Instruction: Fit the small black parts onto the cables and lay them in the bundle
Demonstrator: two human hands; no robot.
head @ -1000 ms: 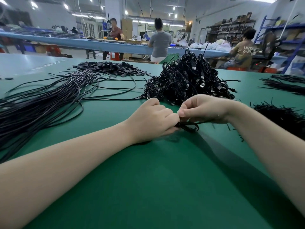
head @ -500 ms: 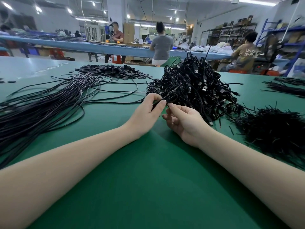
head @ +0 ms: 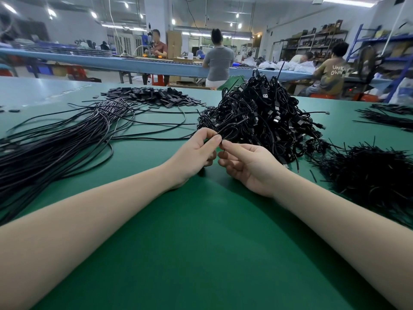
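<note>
Cables point(head: 55, 144) lie in a long loose bundle across the left of the green worktop point(head: 201, 242), running away toward the far side. A tall tangled heap of cables with plugs point(head: 263, 115) stands in the middle, just beyond both hands. To the right lies a bristly pile of short black pieces point(head: 368, 173), and a thinner one point(head: 388, 117) sits farther back. At the far side, beyond the bundle, is a flat scatter of small black parts point(head: 154, 98). The left hand point(head: 192, 155) pinches a thin black cable point(head: 230, 130) between thumb and forefinger, its other fingers curled under. The right hand point(head: 248, 164) lies palm up, its fingertips pinching the same cable's end right against the left fingertips. I cannot tell whether a small part is on it.
</note>
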